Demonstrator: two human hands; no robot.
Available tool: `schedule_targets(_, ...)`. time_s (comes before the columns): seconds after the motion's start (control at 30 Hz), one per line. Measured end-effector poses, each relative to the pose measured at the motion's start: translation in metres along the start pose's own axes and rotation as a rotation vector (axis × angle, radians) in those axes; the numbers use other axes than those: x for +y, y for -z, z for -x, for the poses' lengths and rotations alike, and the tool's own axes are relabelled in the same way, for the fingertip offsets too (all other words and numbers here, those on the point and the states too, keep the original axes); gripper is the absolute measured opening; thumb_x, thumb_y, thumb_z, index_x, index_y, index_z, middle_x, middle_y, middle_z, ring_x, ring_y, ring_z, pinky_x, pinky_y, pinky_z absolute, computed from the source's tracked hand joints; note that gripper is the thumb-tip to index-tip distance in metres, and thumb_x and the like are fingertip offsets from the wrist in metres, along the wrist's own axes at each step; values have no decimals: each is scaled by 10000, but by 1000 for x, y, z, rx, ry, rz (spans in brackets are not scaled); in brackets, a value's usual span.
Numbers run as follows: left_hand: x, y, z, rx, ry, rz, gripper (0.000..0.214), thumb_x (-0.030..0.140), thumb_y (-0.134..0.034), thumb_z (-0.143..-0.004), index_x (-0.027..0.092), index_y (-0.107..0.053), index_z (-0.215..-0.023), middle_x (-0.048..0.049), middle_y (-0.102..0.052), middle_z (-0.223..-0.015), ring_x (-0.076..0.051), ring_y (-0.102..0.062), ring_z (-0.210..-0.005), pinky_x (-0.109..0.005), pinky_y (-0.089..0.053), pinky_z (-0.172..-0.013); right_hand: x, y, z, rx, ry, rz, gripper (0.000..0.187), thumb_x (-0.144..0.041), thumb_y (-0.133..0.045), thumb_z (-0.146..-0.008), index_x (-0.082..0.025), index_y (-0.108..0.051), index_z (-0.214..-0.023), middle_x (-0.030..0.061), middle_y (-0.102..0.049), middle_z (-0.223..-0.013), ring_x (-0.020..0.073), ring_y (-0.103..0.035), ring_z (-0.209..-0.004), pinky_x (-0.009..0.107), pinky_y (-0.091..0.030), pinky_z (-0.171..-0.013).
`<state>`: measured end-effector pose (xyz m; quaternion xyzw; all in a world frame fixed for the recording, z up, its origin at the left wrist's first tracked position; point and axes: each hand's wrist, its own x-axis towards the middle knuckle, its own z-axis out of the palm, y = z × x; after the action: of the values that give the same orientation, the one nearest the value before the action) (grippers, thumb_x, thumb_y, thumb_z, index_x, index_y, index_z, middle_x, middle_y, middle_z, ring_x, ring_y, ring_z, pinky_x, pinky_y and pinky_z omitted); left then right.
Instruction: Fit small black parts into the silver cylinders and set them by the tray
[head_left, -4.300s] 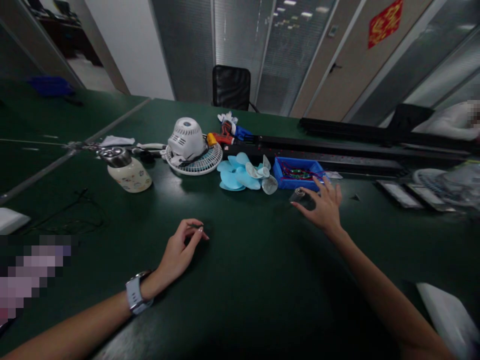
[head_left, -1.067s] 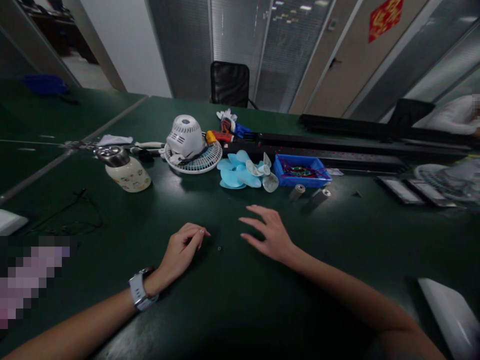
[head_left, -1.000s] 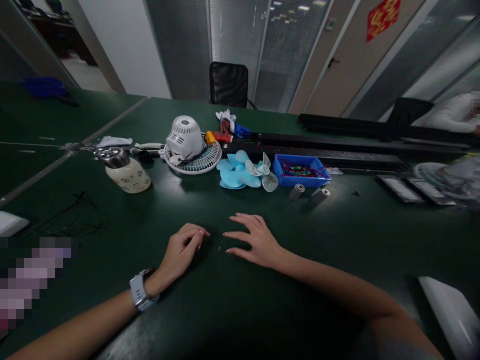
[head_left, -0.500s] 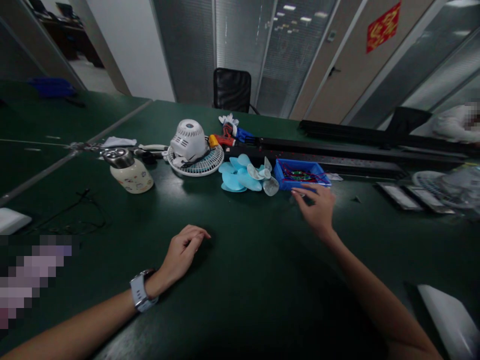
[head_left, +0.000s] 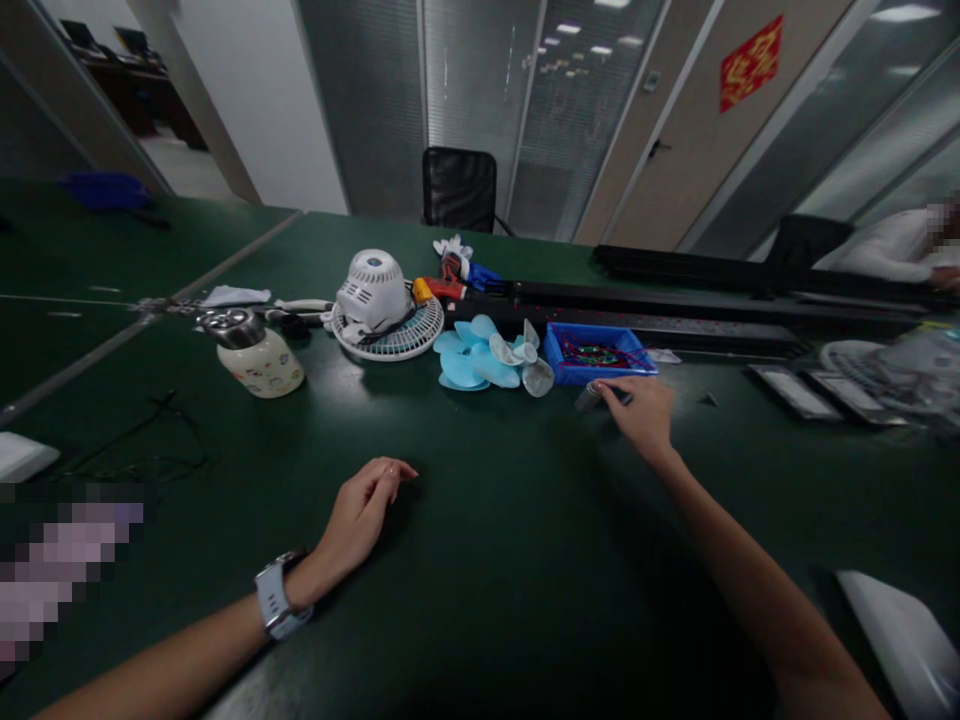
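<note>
1. A small, silvery-grey metal cylinder (head_left: 587,399) stood on end on the dark green bench (head_left: 480,560); its upper rim caught the light, and finer markings were too small to read.
2. It sat just in front of a blue rectangular plastic bin (head_left: 571,376), near the bin's left corner.
3. The right hand (head_left: 645,412) had thumb and fingertips drawn narrow at the cylinder's top, touching it; whether they gripped it, I could not tell.
4. The blue bin held a tangle of thin red and green wires (head_left: 596,354).
5. A cream bottle (head_left: 264,366) with printed figures and a steel lid stood farther left, contents hidden.
6. The left hand (head_left: 358,508) lay loosely curled on the bench; whether it held anything, I could not tell.
</note>
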<state>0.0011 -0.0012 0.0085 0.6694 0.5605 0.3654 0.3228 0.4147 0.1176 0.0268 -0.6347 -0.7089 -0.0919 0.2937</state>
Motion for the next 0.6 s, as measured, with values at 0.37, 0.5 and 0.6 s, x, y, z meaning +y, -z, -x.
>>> schedule_targets(0.37,1,-1,0,-25,9,15,336,401,-412,-975,200,-650,-847,-21,-643,-785,-194,-614,-750,-287,-463,-683,40,9,28,155,-136,8,581,-546,-621,-790,-160,-630,-1224,164,-666,-1163,319,-620,-1039,509,-450,-918)
schedule_targets(0.5,1,-1,0,-27,9,8,335,404,-421,-972,199,-648,-835,-22,-662,-801,-195,-619,-752,-287,-463,-690,61,7,32,55,-243,-229,613,-566,-667,-726,-142,-653,-1169,132,-720,-1007,265,-690,-811,428,-549,-768)
schedule_targets(0.6,3,-1,0,-24,3,12,338,397,-421,-972,196,-649,-825,-27,-668,-807,-194,-623,-758,-289,-467,-693,48,11,44,17,-265,-288,595,-553,-713,-688,-164,-669,-1136,116,-726,-981,261,-696,-780,436,-567,-757)
